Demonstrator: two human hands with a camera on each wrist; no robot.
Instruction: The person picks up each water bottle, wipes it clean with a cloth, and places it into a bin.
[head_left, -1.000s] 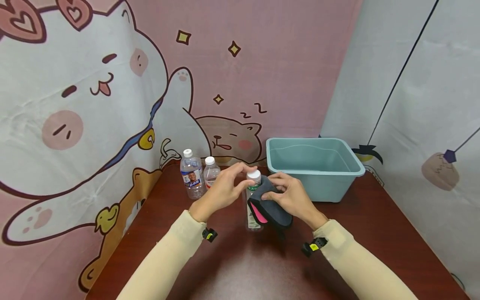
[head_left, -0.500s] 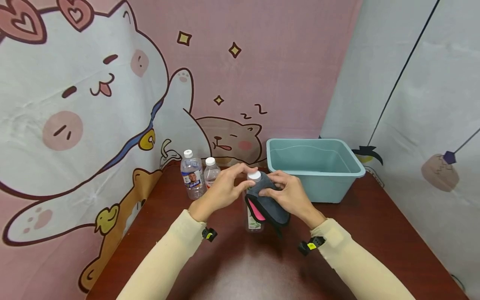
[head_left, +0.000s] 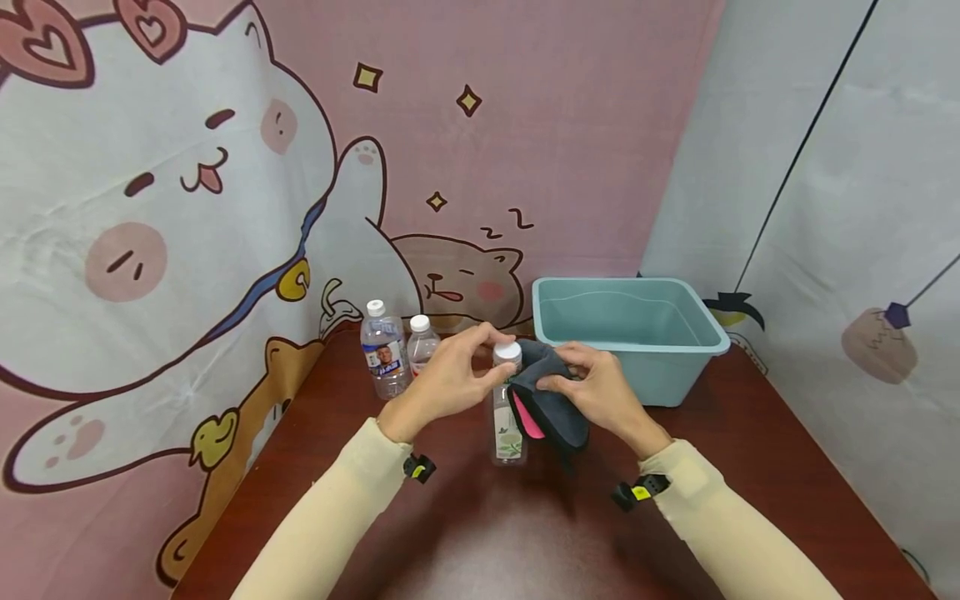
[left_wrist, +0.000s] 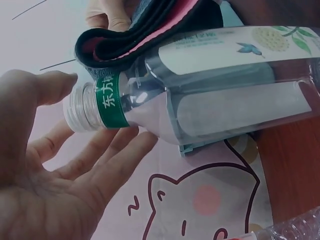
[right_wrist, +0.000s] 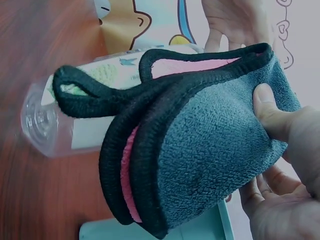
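A clear plastic bottle (head_left: 508, 429) with a white cap and a green-and-white label stands upright on the table. My left hand (head_left: 456, 372) holds it at the cap, thumb on one side and fingers on the other, as the left wrist view shows. Against the bottle's neck and right side lies a folded dark grey cleaning cloth (right_wrist: 210, 145), with a pink inner face, black edging and a hanging loop. My right hand (head_left: 600, 392) grips this cloth, thumb (right_wrist: 267, 107) pressed on its grey face and fingers underneath.
Two more clear bottles stand at the back left, a larger one (head_left: 385, 358) with a blue label and a smaller one (head_left: 422, 342). A light blue plastic tub (head_left: 637, 367) sits at the back right of the dark red table (head_left: 360, 500). A patterned curtain backs the table.
The right hand and cloth shifted slightly left, then back to the right, baring more of the bottle's label. The left hand has stayed at the cap.
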